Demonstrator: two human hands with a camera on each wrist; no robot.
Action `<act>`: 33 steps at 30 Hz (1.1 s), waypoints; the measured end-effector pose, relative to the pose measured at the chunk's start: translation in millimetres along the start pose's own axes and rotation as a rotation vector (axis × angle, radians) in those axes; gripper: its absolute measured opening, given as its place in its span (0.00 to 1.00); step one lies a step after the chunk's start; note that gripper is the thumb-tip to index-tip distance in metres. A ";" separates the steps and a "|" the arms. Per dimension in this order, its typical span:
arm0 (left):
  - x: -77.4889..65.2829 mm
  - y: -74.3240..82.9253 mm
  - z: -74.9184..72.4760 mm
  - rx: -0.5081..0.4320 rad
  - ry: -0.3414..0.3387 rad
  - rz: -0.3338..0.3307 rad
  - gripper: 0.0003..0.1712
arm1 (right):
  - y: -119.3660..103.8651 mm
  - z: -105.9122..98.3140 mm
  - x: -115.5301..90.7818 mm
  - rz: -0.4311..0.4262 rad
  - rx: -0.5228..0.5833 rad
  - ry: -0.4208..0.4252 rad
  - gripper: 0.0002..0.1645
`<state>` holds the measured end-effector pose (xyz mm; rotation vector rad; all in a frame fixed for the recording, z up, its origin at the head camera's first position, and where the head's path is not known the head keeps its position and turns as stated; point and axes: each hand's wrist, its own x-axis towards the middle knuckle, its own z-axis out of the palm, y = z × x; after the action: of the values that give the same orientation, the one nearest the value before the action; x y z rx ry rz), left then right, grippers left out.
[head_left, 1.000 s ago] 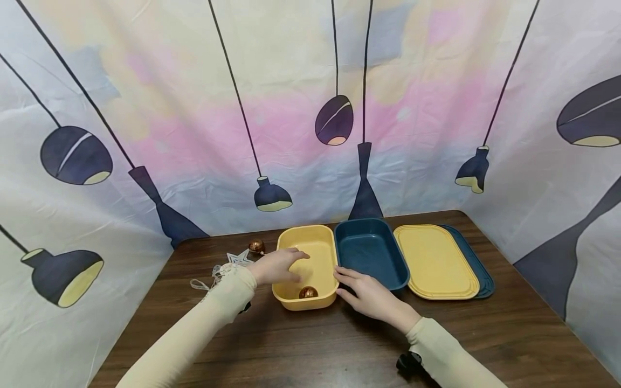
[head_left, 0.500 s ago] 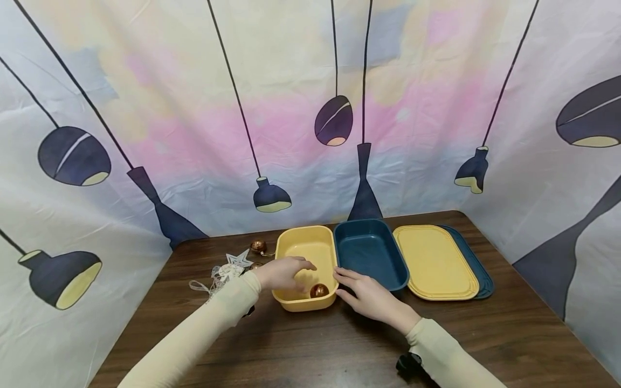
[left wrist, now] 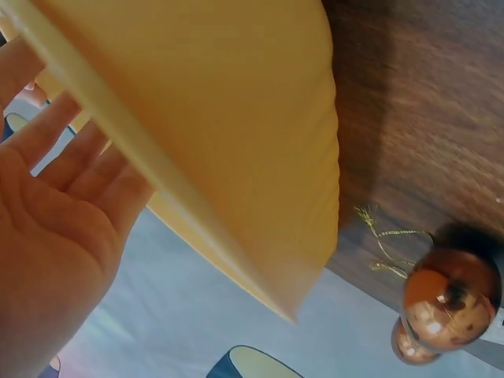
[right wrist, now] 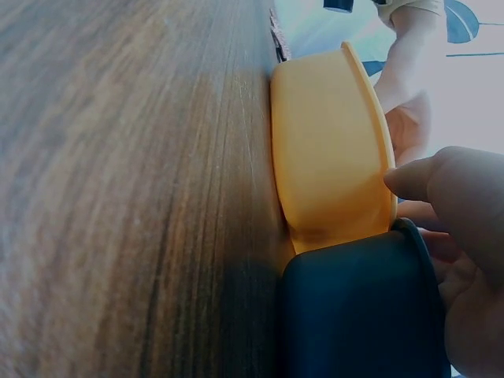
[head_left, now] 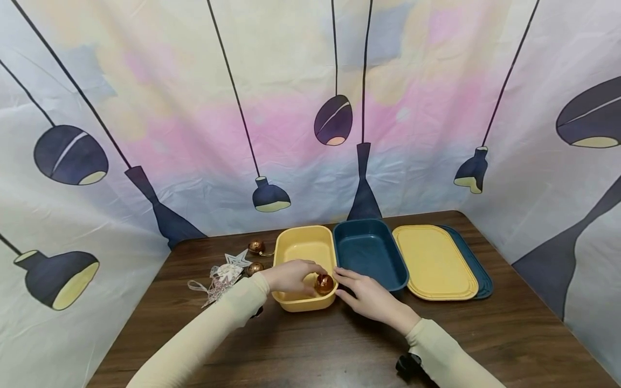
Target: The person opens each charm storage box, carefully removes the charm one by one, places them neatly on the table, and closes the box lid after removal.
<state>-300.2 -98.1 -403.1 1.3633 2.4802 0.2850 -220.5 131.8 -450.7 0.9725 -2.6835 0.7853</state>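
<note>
My left hand reaches down into the yellow box, its fingertips and thumb around a shiny copper ball ornament near the right wall. In the left wrist view the fingers of this hand pass behind the yellow rim, and the ball they hold is hidden. My right hand lies over the front of the dark blue box. Its fairly straight fingers rest at the yellow box's right rim. In the right wrist view its thumb touches that rim.
Left of the yellow box lie two more copper balls, one at the back and one nearer, a silver star and a whitish lacy ornament. On the right, a yellow lid overlaps a blue lid on the wooden table.
My left hand has moved right inside the yellow box. The copper ball has shifted right and slightly up and now sits between the fingers. My right hand has stayed at the rim.
</note>
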 end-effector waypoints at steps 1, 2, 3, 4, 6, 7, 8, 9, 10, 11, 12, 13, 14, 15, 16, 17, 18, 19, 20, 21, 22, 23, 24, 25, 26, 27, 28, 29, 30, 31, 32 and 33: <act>1.1 -0.3 1.0 -0.002 0.004 0.005 0.30 | -0.1 0.2 0.1 -0.001 0.001 0.001 0.28; 2.1 -0.4 1.9 -0.003 0.005 0.008 0.30 | -0.1 0.4 0.2 -0.002 0.001 0.002 0.28; 3.3 -0.8 3.0 -0.004 0.007 0.011 0.30 | -0.3 0.4 0.2 -0.002 0.003 0.003 0.28; 4.5 -0.5 3.8 -0.002 0.006 0.010 0.29 | -0.5 0.2 0.1 -0.002 0.004 0.003 0.28; 7.2 -1.2 6.4 0.010 0.006 0.012 0.29 | -0.7 -0.1 -0.1 -0.003 0.003 0.005 0.28; 8.3 -1.6 7.9 0.017 0.004 0.010 0.29 | -0.7 -0.1 -0.1 -0.004 0.002 0.006 0.28; 9.3 -1.5 9.2 0.021 0.001 0.010 0.29 | -0.7 0.0 -0.1 -0.003 0.002 0.006 0.28; 10.3 -1.5 10.5 0.025 -0.001 0.013 0.29 | -0.7 0.0 -0.3 -0.002 0.001 0.006 0.28; 11.1 -1.6 11.8 0.029 -0.001 0.018 0.28 | -0.7 0.1 -0.3 -0.001 0.000 0.007 0.28; 11.9 -1.7 13.1 0.034 0.000 0.028 0.28 | -0.8 0.1 -0.4 0.000 0.000 0.007 0.28; 12.4 -1.6 14.3 0.039 0.000 0.038 0.28 | -0.8 0.1 -0.5 0.001 0.000 0.007 0.28; 12.8 -1.3 15.3 0.045 0.000 0.049 0.27 | -0.8 0.2 -0.6 0.002 -0.001 0.006 0.28; 13.2 -0.9 16.0 0.047 0.000 0.060 0.27 | -0.8 0.1 -0.6 0.003 0.000 0.006 0.28; 13.4 -0.7 16.7 0.048 0.000 0.068 0.26 | -0.8 0.1 -0.6 0.003 0.000 0.005 0.28; 13.5 -0.5 17.3 0.049 0.000 0.075 0.26 | -0.7 0.1 -0.6 0.003 0.001 0.005 0.28; 13.4 0.1 17.7 0.048 -0.001 0.078 0.26 | -0.6 0.0 -0.6 0.003 0.002 0.004 0.28; 13.3 0.4 18.0 0.046 -0.002 0.079 0.26 | -0.5 0.0 -0.6 0.003 0.002 0.003 0.28; 13.2 0.8 18.2 0.043 -0.003 0.076 0.26 | -0.4 -0.1 -0.6 0.002 0.003 0.002 0.28; 12.9 0.9 18.4 0.037 -0.004 0.070 0.26 | -0.3 -0.1 -0.6 0.002 0.004 0.002 0.28; 12.5 0.8 18.7 0.034 -0.004 0.063 0.26 | -0.2 -0.1 -0.6 0.001 0.002 0.002 0.28; 12.3 0.4 19.1 0.033 -0.004 0.057 0.26 | -0.1 -0.1 -0.7 0.002 0.001 0.002 0.28; 11.9 0.0 19.2 0.029 -0.004 0.050 0.26 | 0.1 -0.1 -0.7 0.002 0.000 0.002 0.28; 11.5 -0.7 19.2 0.025 -0.004 0.043 0.26 | 0.1 -0.1 -0.7 0.002 -0.001 0.002 0.28; 11.1 -1.9 19.2 0.023 -0.003 0.037 0.26 | 0.2 -0.1 -0.7 0.002 -0.002 0.003 0.28; 10.6 -3.2 18.9 0.021 -0.002 0.030 0.26 | 0.2 -0.1 -0.7 0.001 -0.002 0.004 0.28; 9.9 -4.5 18.1 0.019 0.001 0.022 0.27 | 0.2 -0.2 -0.7 0.000 -0.001 0.004 0.28; 9.2 -5.7 16.9 0.013 0.005 0.016 0.27 | 0.2 -0.2 -0.7 -0.002 0.002 0.005 0.28; 8.5 -6.8 14.9 0.004 0.010 0.009 0.28 | 0.1 -0.3 -0.7 -0.004 0.004 0.005 0.28; 7.6 -8.1 12.6 -0.003 0.019 0.003 0.28 | 0.1 -0.3 -0.6 -0.006 0.005 0.005 0.28; 6.4 -9.2 9.8 -0.011 0.027 -0.007 0.29 | 0.0 -0.3 -0.6 -0.007 0.005 0.005 0.28; 5.2 -10.4 6.8 -0.019 0.041 -0.015 0.30 | 0.0 -0.3 -0.5 -0.009 0.005 0.006 0.28; 4.0 -11.4 3.3 -0.030 0.059 -0.020 0.31 | 0.0 -0.2 -0.3 -0.011 0.004 0.006 0.29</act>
<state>-310.1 -100.7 -410.4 1.3365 2.5250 0.3609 -220.2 132.1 -450.7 0.9839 -2.6699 0.7909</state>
